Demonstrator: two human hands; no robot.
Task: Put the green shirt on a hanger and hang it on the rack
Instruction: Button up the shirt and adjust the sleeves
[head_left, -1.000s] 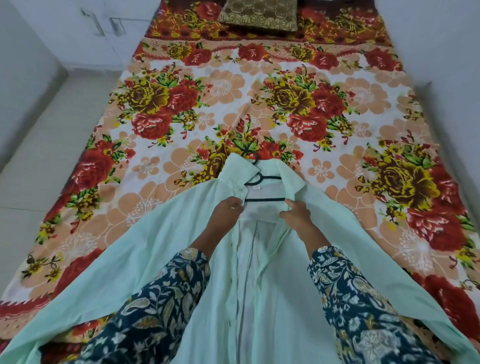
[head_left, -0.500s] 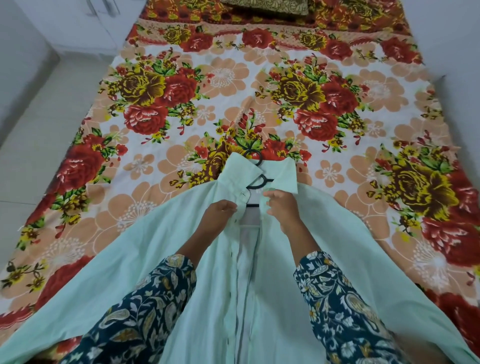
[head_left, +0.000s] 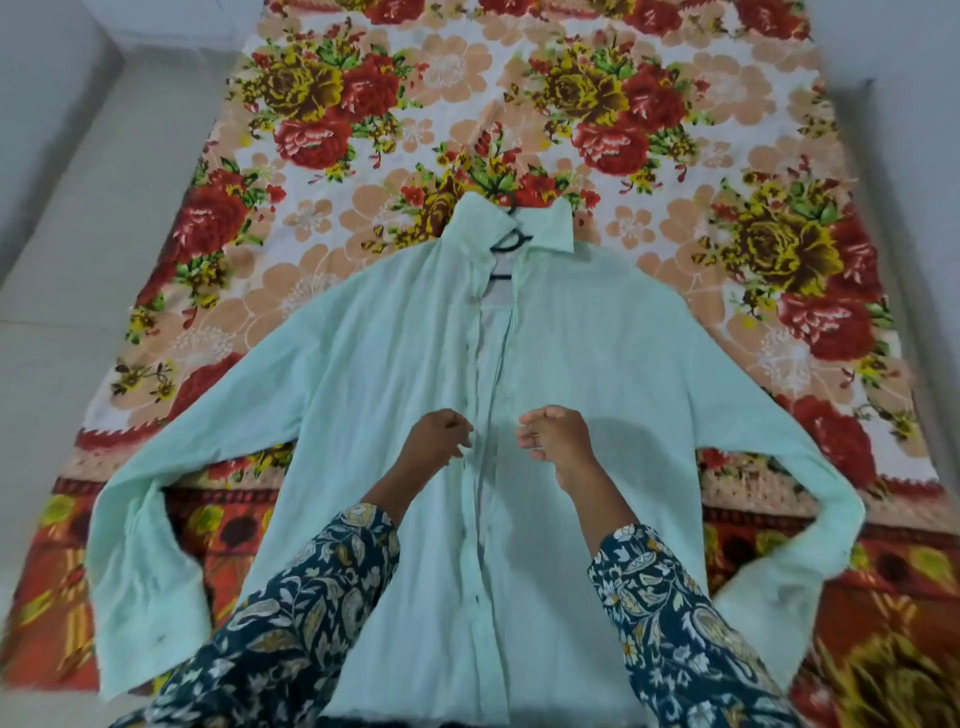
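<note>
Floral bedsheet (head_left: 322, 218) is covered by the green shirt (head_left: 597, 364), hanger (head_left: 506, 244) already inserted; left hand (head_left: 439, 434) and right hand (head_left: 558, 434) are curled, holding nothing; hanging remains.

Both hands, left (head_left: 439, 436) and right (head_left: 556, 436), hover loosely curled, seemingly empty.

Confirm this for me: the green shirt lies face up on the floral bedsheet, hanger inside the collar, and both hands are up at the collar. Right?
Not quite. The head view shows the left hand and right hand at mid-placket, well below the collar. The rest holds: the green shirt lies face up on the floral bedsheet, hanger inside the collar.
</note>
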